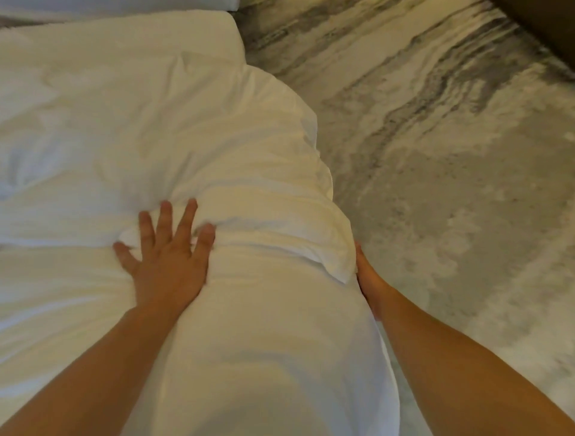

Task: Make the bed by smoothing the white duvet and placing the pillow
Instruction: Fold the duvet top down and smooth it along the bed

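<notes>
The white duvet (pixel 140 130) covers the bed and fills the left and middle of the view, rumpled, with a thick fold bunched along the bed's right edge. My left hand (pixel 166 249) lies flat on the duvet with its fingers spread, pressing just left of that fold. My right hand (pixel 370 280) rests against the side of the duvet at the bed's edge, under a hanging corner of the fold; its fingers are mostly hidden by the fabric. A white pillow corner (pixel 217 3) shows at the top edge.
A grey and cream marbled carpet (pixel 451 155) runs along the right of the bed. A dark piece of furniture (pixel 547 25) cuts across the top right corner.
</notes>
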The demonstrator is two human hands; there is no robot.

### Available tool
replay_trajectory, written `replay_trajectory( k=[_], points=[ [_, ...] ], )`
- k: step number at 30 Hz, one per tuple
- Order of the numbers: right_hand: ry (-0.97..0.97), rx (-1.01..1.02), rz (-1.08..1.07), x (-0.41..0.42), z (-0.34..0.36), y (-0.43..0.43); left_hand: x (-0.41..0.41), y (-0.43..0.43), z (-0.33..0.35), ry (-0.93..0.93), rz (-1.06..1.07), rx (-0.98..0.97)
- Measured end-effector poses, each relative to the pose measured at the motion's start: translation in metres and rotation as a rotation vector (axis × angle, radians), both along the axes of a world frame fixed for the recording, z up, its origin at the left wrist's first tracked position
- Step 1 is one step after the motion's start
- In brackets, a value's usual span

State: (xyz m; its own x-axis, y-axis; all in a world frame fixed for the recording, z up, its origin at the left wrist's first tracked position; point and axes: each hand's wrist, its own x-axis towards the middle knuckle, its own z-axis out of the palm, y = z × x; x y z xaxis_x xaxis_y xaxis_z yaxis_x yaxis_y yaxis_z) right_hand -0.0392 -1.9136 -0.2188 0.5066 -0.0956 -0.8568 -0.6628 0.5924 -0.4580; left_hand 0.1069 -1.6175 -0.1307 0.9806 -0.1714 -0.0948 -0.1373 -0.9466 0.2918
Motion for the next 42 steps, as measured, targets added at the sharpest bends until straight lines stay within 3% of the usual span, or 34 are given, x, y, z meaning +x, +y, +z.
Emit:
replay_trajectory(
  k=[4, 7, 9, 13, 14, 16, 18, 21, 24, 26, 29, 33, 36, 39, 42],
  points=[
    [-0.036, 0.083, -0.152, -0.004, -0.002, -0.013, -0.002, -0.029, 0.001, 0.014, -0.051, -0.037],
    [-0.158, 0.094, -0.17, -0.003, 0.011, -0.02, 0.002, -0.037, 0.002, -0.103, -0.073, -0.103],
    [-0.184, -0.105, -0.066, 0.006, 0.024, -0.018, 0.005, -0.039, 0.002, -0.145, -0.041, -0.151],
    [-0.272, -0.732, -0.031, 0.033, 0.049, -0.013, 0.008, -0.046, 0.005, -0.163, -0.006, -0.171],
    [-0.283, -0.761, 0.037, 0.04, 0.057, -0.01, 0.007, -0.047, 0.005, -0.172, -0.013, -0.172],
    [-0.273, -0.576, 0.095, 0.051, 0.07, 0.001, 0.005, -0.045, 0.005, -0.171, -0.027, -0.171],
    [-0.313, -0.455, -0.001, 0.059, 0.075, 0.011, 0.003, -0.042, 0.005, -0.147, -0.051, -0.169],
    [-0.363, -0.573, -0.135, 0.07, 0.078, 0.0, -0.004, -0.038, 0.012, -0.111, -0.13, -0.135],
    [-0.277, -0.745, -0.168, 0.063, 0.075, -0.052, -0.009, -0.031, 0.027, -0.196, -0.244, -0.02],
    [-0.195, -0.802, -0.131, 0.048, 0.056, -0.086, -0.009, -0.026, 0.034, -0.221, -0.212, 0.018],
    [-0.122, -0.697, 0.016, 0.036, 0.027, -0.08, -0.006, -0.021, 0.025, -0.157, -0.149, 0.07],
    [-0.046, -0.594, -0.024, 0.042, 0.001, -0.053, -0.012, -0.019, 0.004, -0.109, -0.135, 0.11],
    [0.063, -0.22, 0.012, 0.032, -0.002, -0.038, -0.014, -0.017, -0.005, -0.111, -0.129, 0.129],
    [0.009, 0.015, 0.001, 0.02, -0.013, -0.026, -0.016, -0.018, -0.013, -0.11, -0.125, 0.14],
    [-0.056, 0.056, -0.075, 0.022, -0.029, -0.02, -0.016, -0.018, -0.017, -0.107, -0.114, 0.132]
  ],
)
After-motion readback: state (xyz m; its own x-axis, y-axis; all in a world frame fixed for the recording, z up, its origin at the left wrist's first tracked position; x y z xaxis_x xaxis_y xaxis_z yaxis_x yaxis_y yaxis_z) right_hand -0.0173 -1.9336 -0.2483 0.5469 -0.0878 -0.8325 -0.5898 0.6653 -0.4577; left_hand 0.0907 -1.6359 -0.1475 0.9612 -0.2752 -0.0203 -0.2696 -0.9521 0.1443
